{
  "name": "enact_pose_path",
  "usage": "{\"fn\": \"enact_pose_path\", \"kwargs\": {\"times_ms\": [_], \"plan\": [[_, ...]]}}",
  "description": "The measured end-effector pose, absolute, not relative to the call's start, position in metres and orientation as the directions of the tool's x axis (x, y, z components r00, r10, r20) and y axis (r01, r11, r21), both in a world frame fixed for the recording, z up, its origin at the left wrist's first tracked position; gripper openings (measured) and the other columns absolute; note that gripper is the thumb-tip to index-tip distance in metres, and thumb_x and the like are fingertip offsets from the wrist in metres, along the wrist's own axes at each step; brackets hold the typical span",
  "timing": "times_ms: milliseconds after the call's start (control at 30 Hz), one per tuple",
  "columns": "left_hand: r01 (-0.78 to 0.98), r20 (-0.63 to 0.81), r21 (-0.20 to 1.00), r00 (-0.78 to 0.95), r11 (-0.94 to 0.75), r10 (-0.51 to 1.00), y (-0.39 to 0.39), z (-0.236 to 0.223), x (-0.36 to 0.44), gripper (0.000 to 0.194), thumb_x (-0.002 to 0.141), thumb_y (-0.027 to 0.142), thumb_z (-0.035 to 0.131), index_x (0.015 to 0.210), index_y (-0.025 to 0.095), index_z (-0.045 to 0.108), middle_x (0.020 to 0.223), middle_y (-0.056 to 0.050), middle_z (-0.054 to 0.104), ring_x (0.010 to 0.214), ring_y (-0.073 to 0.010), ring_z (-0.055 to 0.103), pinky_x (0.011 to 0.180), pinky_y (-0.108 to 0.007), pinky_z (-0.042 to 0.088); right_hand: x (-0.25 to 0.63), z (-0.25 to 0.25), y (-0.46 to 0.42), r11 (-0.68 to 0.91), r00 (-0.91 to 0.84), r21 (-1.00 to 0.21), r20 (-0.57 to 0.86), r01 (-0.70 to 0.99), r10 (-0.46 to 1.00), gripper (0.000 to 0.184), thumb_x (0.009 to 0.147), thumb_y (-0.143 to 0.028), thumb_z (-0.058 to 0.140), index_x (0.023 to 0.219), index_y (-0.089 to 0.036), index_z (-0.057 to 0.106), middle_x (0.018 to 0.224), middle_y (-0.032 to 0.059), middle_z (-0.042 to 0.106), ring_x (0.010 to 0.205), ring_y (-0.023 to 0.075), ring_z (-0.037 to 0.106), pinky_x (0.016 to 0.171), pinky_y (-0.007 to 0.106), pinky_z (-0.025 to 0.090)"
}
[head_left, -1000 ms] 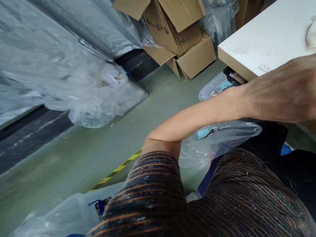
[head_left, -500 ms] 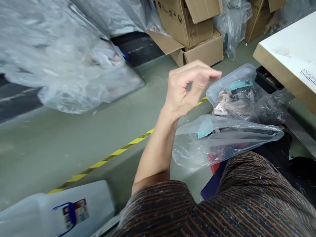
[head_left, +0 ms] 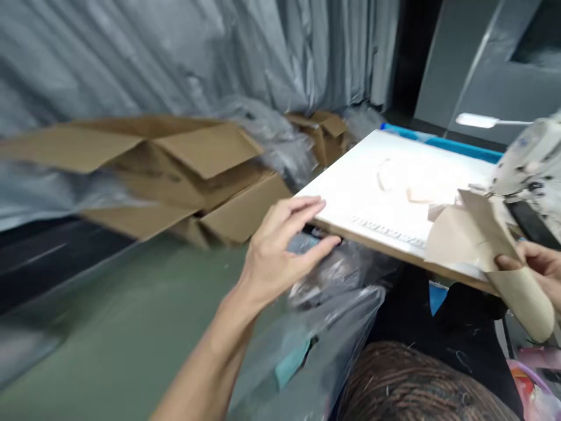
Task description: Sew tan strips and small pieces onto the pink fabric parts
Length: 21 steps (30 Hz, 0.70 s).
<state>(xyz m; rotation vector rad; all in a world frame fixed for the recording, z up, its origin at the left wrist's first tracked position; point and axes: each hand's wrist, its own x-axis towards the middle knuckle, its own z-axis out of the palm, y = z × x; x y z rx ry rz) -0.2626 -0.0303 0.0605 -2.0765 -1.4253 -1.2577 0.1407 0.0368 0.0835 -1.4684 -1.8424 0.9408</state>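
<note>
My left hand (head_left: 283, 242) is at the near left corner of the white table (head_left: 350, 175). Its fingers lie over the corner and its thumb is spread apart below the edge, with nothing held. Contact with the tabletop is hard to make out. At the right edge of the view, my right hand (head_left: 541, 272) grips a beige fabric piece (head_left: 460, 237), thumb on top. The piece lies partly on the table and droops over its front edge. A sewing machine (head_left: 532, 166) stands just beyond, partly cut off by the frame.
Open cardboard boxes (head_left: 205, 199) stand on the floor to the left, before grey plastic sheeting (head_left: 175, 58). A clear plastic bag (head_left: 315, 333) hangs below the table. Pale scraps (head_left: 418, 193) lie on the tabletop, and a blue rim (head_left: 442, 143) runs behind it.
The view has swung right and up to the table. My left hand, earlier raised with curled fingers, is now at the table corner, opened. My right hand and the beige fabric have come into view.
</note>
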Motion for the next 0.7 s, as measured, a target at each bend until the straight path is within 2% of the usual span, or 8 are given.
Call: {"fn": "enact_pose_path", "kwargs": {"times_ms": [67, 167, 333, 433, 600, 700], "plan": [[0.85, 0.769, 0.1, 0.264, -0.518, 0.582, 0.003, 0.067, -0.238, 0.053, 0.09, 0.031, 0.063, 0.139, 0.028, 0.045, 0.121, -0.01, 0.061, 0.111, -0.027, 0.059, 0.092, -0.044, 0.051, 0.146, 0.083, 0.046, 0.055, -0.201, -0.892, -0.041, 0.449, 0.979, 0.062, 0.064, -0.075, 0.07, 0.057, -0.022, 0.04, 0.053, -0.0031, 0.042, 0.047, 0.0093, 0.036, 0.045, 0.025, 0.028], [0.782, 0.655, -0.014, 0.478, -0.623, 0.585, 0.056, 0.072, -0.201, 0.058, 0.09, 0.036, 0.061, 0.142, 0.022, 0.038, 0.126, -0.014, 0.058, 0.113, -0.0302, 0.057, 0.09, -0.046, 0.049, 0.153, 0.077, 0.058, -0.019, -0.239, -0.935, -0.11, 0.354, 0.965, 0.062, 0.056, -0.071, 0.078, 0.057, -0.02, 0.042, 0.055, -0.0036, 0.041, 0.051, 0.0086, 0.032, 0.049, 0.026, 0.026], [0.668, 0.414, -0.054, 0.691, -0.742, 0.592, 0.145, 0.077, -0.158, 0.064, 0.087, 0.045, 0.06, 0.14, 0.015, 0.039, 0.134, -0.019, 0.052, 0.118, -0.0336, 0.051, 0.094, -0.048, 0.045, 0.161, 0.06, 0.078, -0.034, -0.346, -0.961, -0.132, 0.274, 0.929, 0.046, 0.071, -0.054, 0.072, 0.064, -0.021, 0.04, 0.06, -0.0049, 0.04, 0.055, 0.0102, 0.031, 0.051, 0.025, 0.026], [0.639, 0.346, -0.014, 0.725, -0.769, 0.596, 0.192, 0.074, -0.146, 0.06, 0.085, 0.045, 0.058, 0.136, 0.016, 0.045, 0.13, -0.018, 0.054, 0.113, -0.0315, 0.053, 0.09, -0.046, 0.046, 0.152, 0.054, 0.1, -0.003, -0.367, -0.965, -0.103, 0.263, 0.924, 0.04, 0.077, -0.049, 0.065, 0.066, -0.022, 0.038, 0.061, -0.0049, 0.041, 0.056, 0.0111, 0.033, 0.05, 0.024, 0.027], [0.702, 0.285, 0.051, 0.671, -0.71, 0.684, 0.238, 0.063, -0.148, 0.026, 0.087, 0.028, 0.051, 0.109, 0.023, 0.063, 0.104, -0.008, 0.06, 0.09, -0.0234, 0.055, 0.074, -0.036, 0.046, 0.129, 0.054, 0.142, 0.213, -0.405, -0.94, 0.091, 0.268, 0.91, 0.026, 0.079, -0.038, 0.056, 0.069, -0.022, 0.039, 0.064, -0.0038, 0.042, 0.06, 0.0126, 0.035, 0.054, 0.026, 0.029], [0.729, 0.299, 0.065, 0.637, -0.681, 0.71, 0.249, 0.058, -0.16, 0.025, 0.087, 0.024, 0.05, 0.107, 0.023, 0.064, 0.101, -0.007, 0.06, 0.089, -0.0232, 0.055, 0.074, -0.036, 0.046, 0.124, 0.054, 0.155, 0.302, -0.392, -0.89, 0.157, 0.342, 0.906, 0.02, 0.083, -0.037, 0.049, 0.073, -0.022, 0.039, 0.065, -0.003, 0.045, 0.059, 0.0131, 0.037, 0.054, 0.026, 0.031]]}}
